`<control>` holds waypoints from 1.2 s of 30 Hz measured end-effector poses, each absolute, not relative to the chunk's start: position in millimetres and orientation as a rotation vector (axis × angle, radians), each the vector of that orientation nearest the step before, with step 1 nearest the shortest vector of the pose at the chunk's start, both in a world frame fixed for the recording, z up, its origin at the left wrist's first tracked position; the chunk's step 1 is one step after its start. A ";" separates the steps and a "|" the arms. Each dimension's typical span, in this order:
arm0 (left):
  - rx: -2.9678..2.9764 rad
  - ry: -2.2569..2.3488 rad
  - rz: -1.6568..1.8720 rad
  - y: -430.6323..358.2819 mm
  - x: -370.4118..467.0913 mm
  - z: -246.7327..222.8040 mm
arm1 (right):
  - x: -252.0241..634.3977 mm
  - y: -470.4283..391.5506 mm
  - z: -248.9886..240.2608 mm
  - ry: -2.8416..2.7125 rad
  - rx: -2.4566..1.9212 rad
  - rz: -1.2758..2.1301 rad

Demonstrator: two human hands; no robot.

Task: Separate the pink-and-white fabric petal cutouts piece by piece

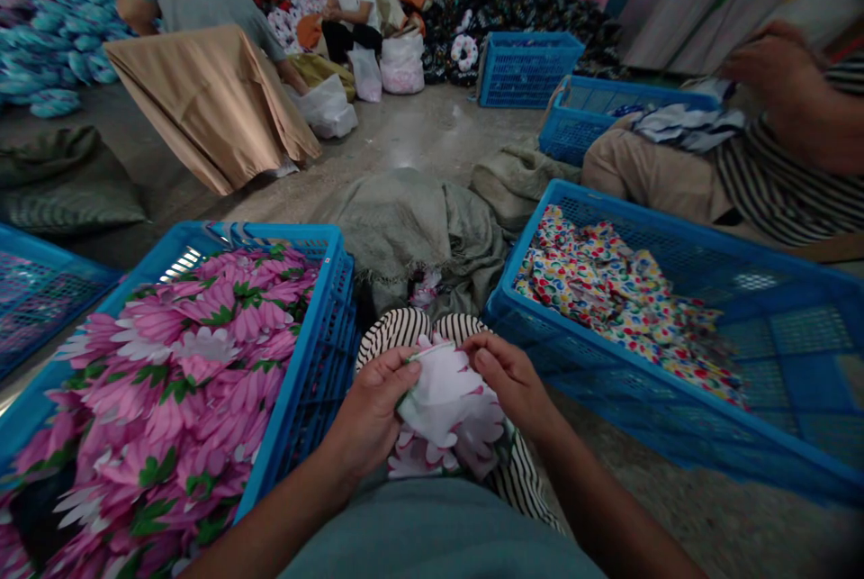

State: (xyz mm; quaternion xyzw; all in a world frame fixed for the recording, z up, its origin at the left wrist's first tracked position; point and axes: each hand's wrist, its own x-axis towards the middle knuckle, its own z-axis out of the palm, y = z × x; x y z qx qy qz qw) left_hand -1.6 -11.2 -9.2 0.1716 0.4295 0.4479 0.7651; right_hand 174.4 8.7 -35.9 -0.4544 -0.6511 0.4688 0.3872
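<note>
A white cloth piece with petal-shaped, pink-edged ends point(438, 399) lies over my lap, between my two hands. My left hand point(371, 412) pinches its upper left edge between thumb and fingers, where a little green shows. At the upper right edge, my right hand point(511, 381) has thumb and fingertips closed on the same cloth. More pink-edged white petals show beneath it, over the black-and-white striped fabric point(398, 327) on my knees. To my left, a blue crate point(337, 264) holds a heap of pink petal-shaped pieces point(222, 354) with green parts.
A blue crate point(560, 318) with colourful printed cloth point(607, 282) stands at the right. Grey-green sacking point(411, 219) lies ahead of my knees. A person in stripes point(776, 174) sits at the right; two people are farther back, near a tan-covered block point(209, 102).
</note>
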 end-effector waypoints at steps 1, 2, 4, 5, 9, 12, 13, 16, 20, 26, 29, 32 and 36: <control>0.352 0.925 0.958 -11.3 -1.9 -6.8 | 174.8 10.4 -35.2 -1.714 -1.126 1.154; 0.333 0.921 0.945 -11.5 -2.2 -4.6 | 175.4 11.9 -33.9 -1.767 -1.095 1.107; 0.303 0.917 0.930 -11.5 -2.6 -1.1 | 177.0 14.2 -30.1 -1.849 -1.046 1.018; 0.294 0.917 0.927 -11.4 -2.6 0.1 | 177.9 14.9 -28.0 -1.875 -1.030 0.977; 0.301 0.925 0.927 -10.9 -1.5 1.5 | 181.1 15.3 -21.9 -1.954 -1.018 0.842; 0.312 0.925 0.921 -11.2 0.0 0.9 | 182.3 14.7 -19.5 -2.033 -1.025 0.776; 0.312 0.922 0.918 -11.5 0.4 0.8 | 182.4 14.5 -18.8 -2.059 -1.027 0.765; 0.309 0.910 0.905 -12.2 1.3 1.2 | 182.4 14.0 -17.1 -2.108 -1.045 0.747; 0.307 0.885 0.882 -12.5 2.1 2.3 | 181.9 13.4 -15.8 -2.130 -1.066 0.744; 0.306 0.891 0.872 -12.8 3.3 1.2 | 181.4 12.2 -16.2 -2.159 -1.083 0.680; 0.305 0.907 0.865 -13.9 3.0 0.5 | 181.4 11.3 -16.4 -2.166 -1.104 0.626; 0.308 0.906 0.852 -14.5 2.4 0.7 | 181.9 10.9 -16.1 -2.184 -1.124 0.635; 0.300 0.922 0.855 -14.2 1.1 0.0 | 184.6 10.8 -19.9 -2.054 -1.127 0.718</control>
